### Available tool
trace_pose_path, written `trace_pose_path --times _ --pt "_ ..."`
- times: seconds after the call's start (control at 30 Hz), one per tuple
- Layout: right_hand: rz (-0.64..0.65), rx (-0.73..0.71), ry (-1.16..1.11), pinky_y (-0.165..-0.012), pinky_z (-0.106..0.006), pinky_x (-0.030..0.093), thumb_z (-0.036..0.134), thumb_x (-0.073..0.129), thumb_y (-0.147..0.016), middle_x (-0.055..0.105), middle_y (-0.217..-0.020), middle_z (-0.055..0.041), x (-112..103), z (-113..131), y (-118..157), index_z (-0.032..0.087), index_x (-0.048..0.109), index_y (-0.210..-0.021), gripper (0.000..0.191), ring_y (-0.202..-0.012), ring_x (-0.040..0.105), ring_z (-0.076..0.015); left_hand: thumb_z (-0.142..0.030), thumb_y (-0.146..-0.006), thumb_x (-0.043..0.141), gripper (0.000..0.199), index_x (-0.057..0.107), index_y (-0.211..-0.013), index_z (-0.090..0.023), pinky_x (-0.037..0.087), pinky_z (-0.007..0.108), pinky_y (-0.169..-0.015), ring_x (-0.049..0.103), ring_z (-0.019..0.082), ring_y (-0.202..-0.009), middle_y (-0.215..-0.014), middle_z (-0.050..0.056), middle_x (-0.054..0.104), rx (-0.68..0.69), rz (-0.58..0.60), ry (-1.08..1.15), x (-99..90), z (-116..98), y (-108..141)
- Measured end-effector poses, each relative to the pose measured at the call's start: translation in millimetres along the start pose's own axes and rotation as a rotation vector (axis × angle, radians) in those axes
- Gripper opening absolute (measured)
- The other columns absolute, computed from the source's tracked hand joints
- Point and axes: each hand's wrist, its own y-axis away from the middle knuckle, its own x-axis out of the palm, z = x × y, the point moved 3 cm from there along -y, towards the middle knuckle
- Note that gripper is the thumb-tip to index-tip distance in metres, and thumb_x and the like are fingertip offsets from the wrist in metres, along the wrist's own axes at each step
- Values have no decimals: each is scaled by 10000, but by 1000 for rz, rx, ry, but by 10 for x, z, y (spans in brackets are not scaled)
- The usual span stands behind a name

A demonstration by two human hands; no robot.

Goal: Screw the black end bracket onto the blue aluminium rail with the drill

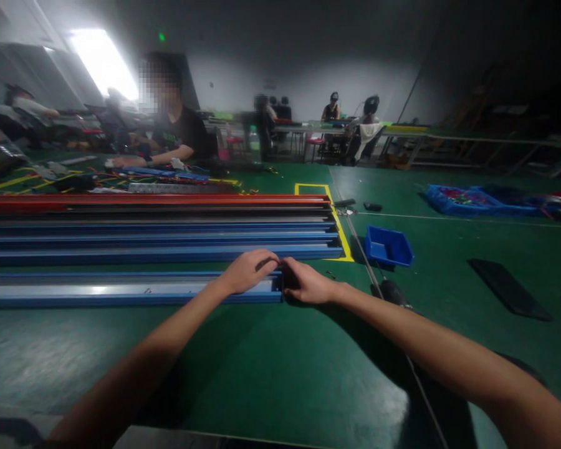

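Note:
A long blue channel-shaped profile (168, 290) with a pale inner floor lies across the near side of the green table, its right end between my hands. My left hand (249, 272) reaches over this profile near its end, fingers bent and closed on its far rim. Just past the end, my right hand (311, 282) is closed, with thumb and fingers curled against the end face. A thin dark edge shows there, but what the right fingers hold is mostly hidden. The fingertips of both hands almost meet above the far corner.
Several blue, black and red profiles (168, 237) lie parallel behind, inside yellow tape (343, 240). A blue bin (388, 246), a dark corded tool (395, 293) and a black flat pad (509, 288) are to the right. A co-worker (182, 134) sits across the table.

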Motion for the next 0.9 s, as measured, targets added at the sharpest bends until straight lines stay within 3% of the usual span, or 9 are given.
trace_pose_path --times 0.27,0.37,0.47,0.53,0.67,0.8,0.9 --pt "-98 98 -138 -799 -372 534 135 704 -737 642 -1052 -94 -55 -27 -17 132 475 -1294 602 -874 629 -212 -400 -1033 442 341 622 -1191 -157 471 407 -1014 610 236 -1123 -1158 111 675 66 -109 -70 -26 -21 6" --pt "-194 234 -214 -733 -348 516 234 718 -744 632 -1025 -71 -189 -4 -64 148 472 -1235 555 -789 606 -187 -407 -1031 435 356 627 -1173 -142 459 452 -994 607 267 -1108 -1159 130 688 146 -99 -211 -43 -211 -67" --pt "-277 327 -279 -744 -342 493 302 685 -736 624 -1006 -55 -371 79 -190 163 492 -1107 441 -799 588 -187 -524 -1030 403 453 618 -1183 -155 469 453 -964 616 293 -1126 -1211 144 683 205 -17 -299 -78 -533 -253" --pt "-295 324 -269 -788 -339 477 276 638 -705 620 -963 -45 -516 169 -326 168 518 -983 322 -847 580 -196 -624 -1010 374 551 622 -1125 -146 489 451 -940 645 316 -1093 -1131 161 702 176 45 -359 -129 -734 -423" --pt "-311 237 -252 -750 -318 465 283 570 -664 616 -870 -39 -869 356 -610 156 548 -865 238 -809 559 -191 -620 -1015 366 553 545 -1206 -133 533 390 -812 701 311 -980 -1065 164 706 -38 -38 -396 -338 -935 -698" --pt "-305 159 -46 -753 -313 448 229 575 -618 649 -910 -58 -1199 530 -775 119 617 -934 337 -847 576 -210 -569 -1049 285 484 514 -1130 -150 532 384 -759 699 297 -912 -1031 155 700 -67 -114 -308 -478 -993 -746" --pt "-325 133 181 -759 -312 425 200 593 -644 676 -911 -79 -1315 656 -843 97 671 -982 362 -853 595 -226 -459 -1070 317 349 491 -1130 -162 516 372 -747 683 268 -864 -992 136 692 -48 -170 -267 -533 -1001 -701"
